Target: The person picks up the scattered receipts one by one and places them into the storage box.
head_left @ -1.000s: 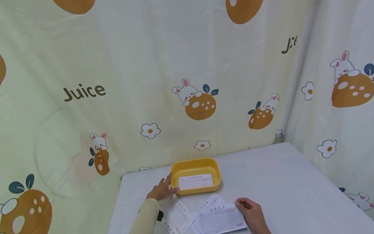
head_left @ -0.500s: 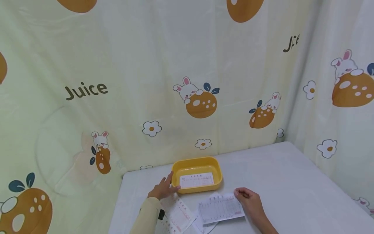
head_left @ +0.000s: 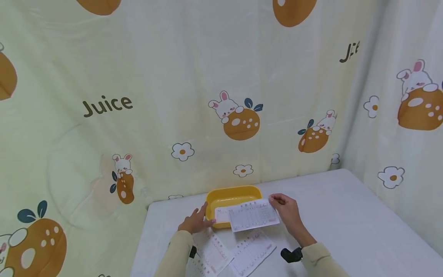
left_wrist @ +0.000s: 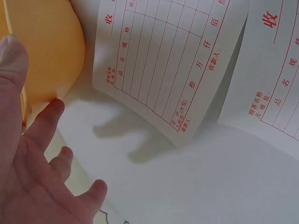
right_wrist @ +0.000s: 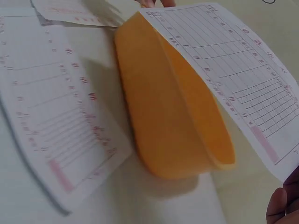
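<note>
A yellow tray point(head_left: 232, 192) stands against the back of the table, with one printed receipt slip point(head_left: 221, 215) lying inside. My left hand point(head_left: 195, 222) is at the tray's left end; in the left wrist view its thumb lies at the rim and the other fingers spread straight. Between thumb and fingers, my right hand point(head_left: 288, 214) pinches the edge of another receipt slip point(head_left: 253, 215). That slip is held over the tray's front rim and partly hides the one inside. In the right wrist view the held slip point(right_wrist: 233, 60) slants above the tray point(right_wrist: 154, 107).
In front of the tray, receipt slips lie on the white table, one slip point(head_left: 254, 252) in the middle and red-printed slips point(left_wrist: 159, 56) toward the left. A patterned curtain point(head_left: 194, 115) hangs behind the table's back edge and along both sides.
My right hand has lifted the receipt slip off the pile and carried it forward to the tray, uncovering the slip beneath. The left hand has stayed at the tray.
</note>
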A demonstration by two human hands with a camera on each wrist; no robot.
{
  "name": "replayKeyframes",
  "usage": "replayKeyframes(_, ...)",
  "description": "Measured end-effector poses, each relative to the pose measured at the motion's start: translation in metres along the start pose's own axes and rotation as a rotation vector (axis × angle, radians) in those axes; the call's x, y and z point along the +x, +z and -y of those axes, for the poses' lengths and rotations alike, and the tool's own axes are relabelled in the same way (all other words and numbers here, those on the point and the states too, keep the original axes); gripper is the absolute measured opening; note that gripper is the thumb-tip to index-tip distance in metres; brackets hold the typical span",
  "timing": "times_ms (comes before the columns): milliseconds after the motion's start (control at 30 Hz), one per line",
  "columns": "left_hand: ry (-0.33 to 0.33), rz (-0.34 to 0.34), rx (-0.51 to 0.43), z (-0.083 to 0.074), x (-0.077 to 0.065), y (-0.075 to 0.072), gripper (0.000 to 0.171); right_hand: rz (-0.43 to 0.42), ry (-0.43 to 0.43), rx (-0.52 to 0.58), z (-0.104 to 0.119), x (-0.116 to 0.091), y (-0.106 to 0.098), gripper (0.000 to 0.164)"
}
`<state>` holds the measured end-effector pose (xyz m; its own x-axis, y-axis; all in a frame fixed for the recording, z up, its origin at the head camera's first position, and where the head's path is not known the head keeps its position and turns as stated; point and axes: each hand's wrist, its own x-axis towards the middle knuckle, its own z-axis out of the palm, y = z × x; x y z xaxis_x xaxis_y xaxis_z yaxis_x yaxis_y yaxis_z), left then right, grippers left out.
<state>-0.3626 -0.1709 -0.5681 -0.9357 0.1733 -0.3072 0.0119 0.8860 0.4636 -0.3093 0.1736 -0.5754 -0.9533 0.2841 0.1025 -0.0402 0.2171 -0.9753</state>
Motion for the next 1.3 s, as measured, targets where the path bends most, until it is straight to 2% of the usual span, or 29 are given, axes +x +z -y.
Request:
replayKeyframes(167, 0.009, 0.003, 0.034, 0.003, 0.003, 0.000, 0.087, -0.016, -0.056, 0.009, 0.020, 0.032, 0.015, 0.021)
replayKeyframes(333, -0.008, 0.005, 0.056, 0.002, 0.007, -0.003, 0.089, -0.022, -0.079, 0.024, 0.043, 0.063, 0.033, 0.023)
replayKeyframes(500, 0.000, -0.008, 0.065, 0.004, 0.011, 0.000, 0.091, -0.034, -0.087, 0.062, 0.054, 0.085, 0.050, 0.022)
replayKeyframes(633, -0.028, 0.003, 0.029, -0.002, 0.003, -0.003, 0.088, -0.029, -0.071, 0.065, 0.055, 0.089, 0.058, 0.022)
replayKeyframes(767, -0.038, 0.001, 0.046, -0.005, -0.001, -0.006, 0.086, 0.001, -0.042, 0.038, 0.051, 0.088, 0.062, 0.023)
replayKeyframes(967, -0.037, 0.003, 0.043, -0.002, 0.003, -0.006, 0.086, 0.013, -0.017, 0.005, 0.039, 0.085, 0.065, 0.023)
replayKeyframes(1167, -0.015, 0.021, 0.046, 0.002, 0.006, -0.004, 0.087, 0.002, -0.032, -0.016, 0.028, 0.083, 0.069, 0.020)
replayKeyframes(1300, -0.010, 0.019, 0.043, 0.002, 0.007, -0.004, 0.087, 0.017, -0.043, -0.039, 0.023, 0.082, 0.071, 0.025)
